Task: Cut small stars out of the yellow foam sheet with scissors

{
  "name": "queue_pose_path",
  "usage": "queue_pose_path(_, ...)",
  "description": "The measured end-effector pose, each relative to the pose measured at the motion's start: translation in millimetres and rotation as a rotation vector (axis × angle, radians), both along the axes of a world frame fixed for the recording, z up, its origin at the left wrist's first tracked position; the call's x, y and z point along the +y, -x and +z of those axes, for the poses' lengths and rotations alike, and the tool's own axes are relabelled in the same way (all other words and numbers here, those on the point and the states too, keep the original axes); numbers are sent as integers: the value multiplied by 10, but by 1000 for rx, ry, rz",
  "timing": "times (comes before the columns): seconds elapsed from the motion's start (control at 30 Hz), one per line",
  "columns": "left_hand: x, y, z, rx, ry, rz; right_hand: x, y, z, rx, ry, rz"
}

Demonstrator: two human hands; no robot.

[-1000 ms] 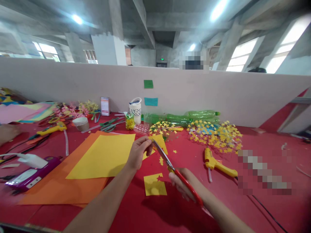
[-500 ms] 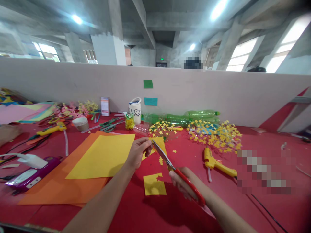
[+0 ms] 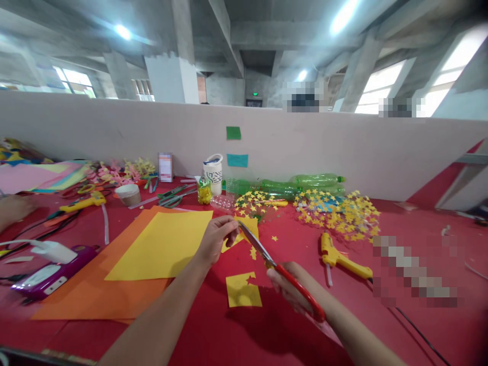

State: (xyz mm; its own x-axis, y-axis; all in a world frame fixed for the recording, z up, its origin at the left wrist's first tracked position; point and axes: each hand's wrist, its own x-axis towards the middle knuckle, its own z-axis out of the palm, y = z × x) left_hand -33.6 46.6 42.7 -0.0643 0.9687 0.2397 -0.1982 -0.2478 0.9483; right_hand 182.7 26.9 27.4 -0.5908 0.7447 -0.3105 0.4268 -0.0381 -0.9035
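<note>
My left hand point(image 3: 219, 236) is closed in a pinch on a piece of yellow paper point(image 3: 249, 227), whose held edge the fingers hide. In my right hand point(image 3: 292, 290) are red-handled scissors point(image 3: 263, 252), angled up to the left, with the blade tips at my left fingertips and in front of the paper. Just below lies a small yellow star cutout point(image 3: 253, 252). A yellow paper square point(image 3: 244, 295) with a star-shaped hole rests on the red table point(image 3: 213, 330) between my forearms. Larger yellow sheets point(image 3: 163, 249) lie over orange sheets point(image 3: 99, 295) at the left.
Yellow star clusters point(image 3: 343, 216) and green bottles point(image 3: 282, 188) stand along the back. A yellow glue gun point(image 3: 343, 259) lies right, another glue gun point(image 3: 84, 202) left. A purple power strip point(image 3: 53, 274) sits near left. Another person's hand point(image 3: 15, 211) is at the left edge.
The right edge of the yellow paper by my left hand has shifted slightly left. My right hand and the scissor handles have moved slightly right. The other person's hand has moved a little.
</note>
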Motion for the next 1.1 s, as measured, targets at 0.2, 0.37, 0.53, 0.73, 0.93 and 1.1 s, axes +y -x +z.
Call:
queue_pose_path(0.2,-6,2,18,-4,8,1,-15,6,14,-12,-24,-17)
queue_pose_path(0.37,-3,-3,26,-4,39,2,-11,3,23,-10,-5,-4)
queue_pose_path(0.53,1,2,15,-8,45,1,-16,9,40,-5,-8,-3)
queue_pose_path(0.73,7,12,7,31,5,11,-1,10,73,2,20,-3)
queue_pose_path(0.93,11,10,28,52,-74,58,2,20,80,-6,41,-16)
queue_pose_path(1.1,6,4,32,80,-89,81,-13,17,74,10,4,-11)
